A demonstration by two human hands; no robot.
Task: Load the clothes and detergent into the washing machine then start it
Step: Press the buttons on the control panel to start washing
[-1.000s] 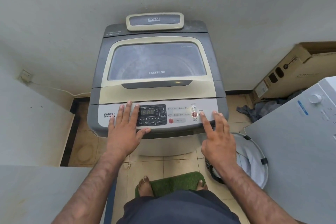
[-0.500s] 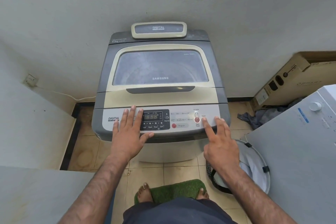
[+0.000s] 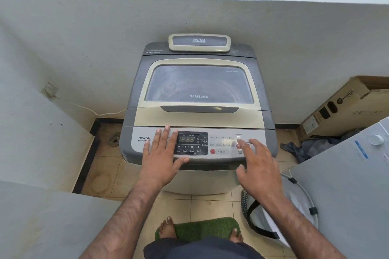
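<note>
A grey and cream top-loading washing machine (image 3: 197, 115) stands against the balcony wall with its glass lid (image 3: 199, 84) closed. Its control panel (image 3: 221, 145) faces me, and the digital display (image 3: 187, 139) is lit. My left hand (image 3: 162, 155) lies flat and open on the left of the panel, thumb at the front edge. My right hand (image 3: 257, 166) hovers blurred over the right of the panel, its index fingertip at the round start/pause button (image 3: 239, 145). No clothes or detergent show through the lid.
A white laundry basket (image 3: 294, 212) with black straps stands on the tiled floor at the right, beside a grey-white appliance (image 3: 347, 185). A cardboard box (image 3: 347, 105) and dark clothes (image 3: 311, 147) lie behind it. My bare feet stand on a green mat (image 3: 202, 229). A low wall (image 3: 42, 216) is at the left.
The camera has tilted up, showing the wall top and greenery. My right index finger slid left from the panel's right part to the start/pause button. My left hand stays flat.
</note>
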